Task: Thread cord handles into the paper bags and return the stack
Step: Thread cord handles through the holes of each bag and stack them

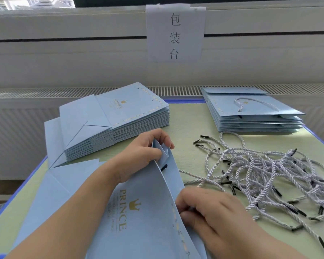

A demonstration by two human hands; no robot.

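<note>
Your left hand [142, 148] pinches the far corner of the flat light-blue paper bag with gold PRINCE lettering [137, 212], its grip closed on the open edge at 12 o'clock. Your right hand [209, 208] curls its grip onto the same bag's right edge. The tangled pile of pale twisted cord handles with black tips [266, 174] lies at 3 o'clock on the green table [191, 118]. An unthreaded blue bag stack [116, 116] sits at 11 o'clock, a threaded bag stack [251, 111] at 1 o'clock.
</note>
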